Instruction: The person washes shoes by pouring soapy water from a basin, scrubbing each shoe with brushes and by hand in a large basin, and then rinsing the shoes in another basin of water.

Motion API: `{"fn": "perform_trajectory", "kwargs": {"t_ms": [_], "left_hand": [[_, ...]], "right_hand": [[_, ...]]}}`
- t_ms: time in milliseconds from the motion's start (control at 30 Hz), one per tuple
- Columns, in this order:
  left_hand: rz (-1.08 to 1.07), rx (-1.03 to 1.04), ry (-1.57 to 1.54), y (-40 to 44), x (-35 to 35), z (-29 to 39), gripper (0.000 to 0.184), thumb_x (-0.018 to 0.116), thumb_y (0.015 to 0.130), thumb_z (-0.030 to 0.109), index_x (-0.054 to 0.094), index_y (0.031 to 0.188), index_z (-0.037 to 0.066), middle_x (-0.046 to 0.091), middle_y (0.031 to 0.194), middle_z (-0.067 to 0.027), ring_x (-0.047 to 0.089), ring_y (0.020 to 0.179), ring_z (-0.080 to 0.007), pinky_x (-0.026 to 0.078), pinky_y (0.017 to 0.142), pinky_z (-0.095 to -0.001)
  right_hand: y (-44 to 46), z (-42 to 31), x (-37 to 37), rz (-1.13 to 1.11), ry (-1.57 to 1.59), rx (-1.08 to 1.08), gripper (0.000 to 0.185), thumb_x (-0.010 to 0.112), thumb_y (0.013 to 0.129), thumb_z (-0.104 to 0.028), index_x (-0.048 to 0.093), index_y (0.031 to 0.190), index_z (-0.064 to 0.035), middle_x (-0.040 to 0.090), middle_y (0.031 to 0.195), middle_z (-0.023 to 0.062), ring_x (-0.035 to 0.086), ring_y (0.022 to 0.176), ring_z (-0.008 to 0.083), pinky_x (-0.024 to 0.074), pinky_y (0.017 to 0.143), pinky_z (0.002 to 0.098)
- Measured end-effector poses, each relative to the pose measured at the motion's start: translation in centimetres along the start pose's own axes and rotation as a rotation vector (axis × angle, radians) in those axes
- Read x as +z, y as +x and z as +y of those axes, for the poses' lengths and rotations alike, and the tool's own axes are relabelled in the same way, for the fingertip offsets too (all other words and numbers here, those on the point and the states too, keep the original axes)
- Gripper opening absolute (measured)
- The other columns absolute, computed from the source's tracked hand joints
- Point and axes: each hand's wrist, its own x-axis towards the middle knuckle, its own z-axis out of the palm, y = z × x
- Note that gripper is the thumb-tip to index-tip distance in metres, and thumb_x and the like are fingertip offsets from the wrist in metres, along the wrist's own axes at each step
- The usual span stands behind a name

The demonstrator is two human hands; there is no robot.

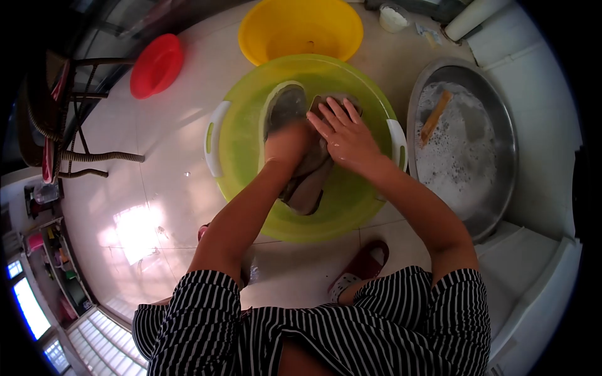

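A green basin with white handles stands before me, with water in it. Inside lies a shoe with a pale rim and dark grey middle, on the left side. Brownish-grey footwear lies beside it, partly under my hands; its exact shape is hidden. My left hand is over the shoes, its fingers smeared by motion, so its grip is unclear. My right hand looks wet and lies palm down with fingers stretched apart, over the upper part of the brownish footwear.
A yellow basin stands behind the green one. To the right, a metal tub holds foamy water and a wooden piece. A red basin and a chair are at left. A small white bucket stands at the back.
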Motion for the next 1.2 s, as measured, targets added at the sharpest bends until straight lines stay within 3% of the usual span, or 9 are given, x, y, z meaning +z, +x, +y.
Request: {"fn": "perform_trajectory", "kwargs": {"t_ms": [333,567,667,733,800,867,967,1067,1200], "left_hand": [[-0.151,-0.084,0.180,2.1,4.0,-2.4,0.029,0.045,0.090,0.031,0.062,0.102,0.010,0.065,0.099,-0.0180,0.064,0.090,-0.0343,0.050,0.077,-0.0455],[-0.464,-0.121,-0.312,3.4,-3.3,-3.4,0.032,0.057,0.077,0.020,0.063,0.105,0.006,0.066,0.102,-0.0157,0.064,0.087,-0.0316,0.048,0.080,-0.0381],[-0.366,-0.015,-0.435,3.2,-5.3,-3.6,0.033,0.064,0.070,0.015,0.065,0.101,0.005,0.066,0.098,-0.0134,0.063,0.089,-0.0246,0.048,0.081,-0.0336],[-0.267,-0.068,-0.445,2.8,-8.6,-1.5,0.036,0.065,0.069,0.016,0.065,0.103,0.006,0.065,0.103,-0.0142,0.062,0.095,-0.0256,0.047,0.083,-0.0338],[-0.187,0.011,-0.339,2.2,-9.1,-0.9,0.042,0.067,0.070,0.020,0.063,0.110,0.008,0.061,0.115,-0.0156,0.059,0.103,-0.0279,0.047,0.086,-0.0359],[0.430,0.277,-0.117,1.4,-7.5,-1.1,0.051,0.068,0.074,0.027,0.058,0.119,0.007,0.052,0.127,-0.0199,0.053,0.114,-0.0331,0.043,0.094,-0.0392],[0.209,-0.255,-0.581,-0.8,-6.7,-0.3,0.064,0.066,0.079,0.033,0.045,0.132,0.003,0.040,0.135,-0.0256,0.043,0.122,-0.0383,0.036,0.102,-0.0414],[-0.033,-0.428,-0.541,-2.8,-3.2,0.9,0.072,0.062,0.084,0.034,0.031,0.139,-0.003,0.035,0.135,-0.0291,0.038,0.124,-0.0426,0.033,0.105,-0.0442],[-0.186,-0.233,-0.023,-4.1,0.7,3.0,0.070,0.057,0.086,0.021,0.022,0.140,-0.006,0.024,0.142,-0.0273,0.031,0.127,-0.0440,0.034,0.103,-0.0473]], "right_hand": [[2.2,-0.3,4.3,-0.058,-0.166,-0.038,0.044,0.047,0.082,-0.014,0.054,0.124,-0.0013,0.056,0.106,0.0148,0.047,0.108,0.0309,0.0278,0.101,0.0478],[4.7,-0.5,1.7,-0.201,-0.088,0.219,0.017,0.052,0.081,-0.018,0.060,0.091,-0.0075,0.056,0.103,0.0095,0.047,0.106,0.0247,0.0301,0.098,0.0468],[4.4,-0.6,-1.8,0.182,-0.076,-0.134,0.013,0.052,0.083,-0.019,0.057,0.086,-0.0075,0.061,0.094,0.0133,0.056,0.096,0.0283,0.0401,0.087,0.0465],[4.2,-1.3,-3.9,-0.226,0.262,0.286,0.012,0.050,0.086,-0.017,0.053,0.087,-0.0054,0.062,0.080,0.0184,0.061,0.080,0.0358,0.0453,0.073,0.0482],[3.5,-1.0,-4.2,-0.162,0.248,0.285,0.015,0.048,0.089,-0.019,0.050,0.090,-0.0037,0.062,0.075,0.0220,0.060,0.073,0.0420,0.0459,0.065,0.0497],[2.1,-0.7,-2.5,-0.125,0.437,0.596,0.020,0.048,0.091,-0.023,0.049,0.097,-0.0036,0.063,0.081,0.0229,0.060,0.079,0.0431,0.0458,0.070,0.0503],[-0.3,-0.7,-0.2,-0.094,0.652,0.698,0.036,0.047,0.092,-0.027,0.043,0.119,-0.0028,0.062,0.089,0.0252,0.060,0.082,0.0447,0.0464,0.072,0.0503],[1.3,-3.2,-2.8,-0.364,0.524,0.733,0.057,0.047,0.092,-0.028,0.025,0.137,-0.0007,0.061,0.095,0.0271,0.060,0.085,0.0441,0.0477,0.074,0.0493],[1.5,-3.6,0.7,-0.369,0.256,0.588,0.060,0.042,0.088,-0.018,0.023,0.140,0.0059,0.063,0.084,0.0278,0.065,0.074,0.0366,0.0514,0.067,0.0479]]}}
